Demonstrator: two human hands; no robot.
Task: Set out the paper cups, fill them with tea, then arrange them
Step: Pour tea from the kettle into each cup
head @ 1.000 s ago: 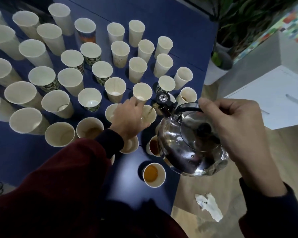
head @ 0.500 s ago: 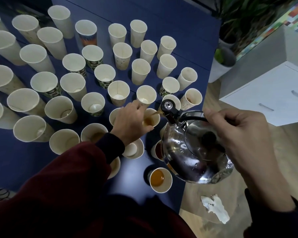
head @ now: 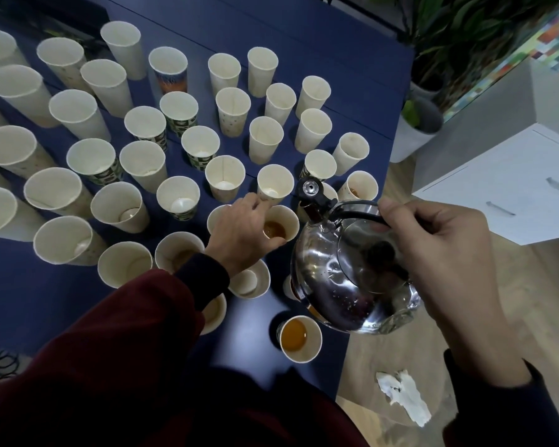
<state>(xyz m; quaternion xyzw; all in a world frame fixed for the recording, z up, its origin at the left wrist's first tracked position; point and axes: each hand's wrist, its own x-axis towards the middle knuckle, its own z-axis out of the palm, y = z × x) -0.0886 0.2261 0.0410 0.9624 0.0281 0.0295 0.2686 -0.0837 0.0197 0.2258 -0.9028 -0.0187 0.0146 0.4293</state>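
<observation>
Left hand (head: 242, 227) curls round the light, crushable paper cup (head: 281, 225) near-right on the table (head: 336, 43), best steadied gently by its wall; right hand (head: 433, 253) wraps the handle (head: 357, 210) of the heavy rigid kettle (head: 346, 279) just beside it.

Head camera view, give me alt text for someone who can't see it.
A right hand tilts a steel kettle toward a cup of tea that the left hand grips, on a blue table crowded with mostly empty paper cups.
</observation>
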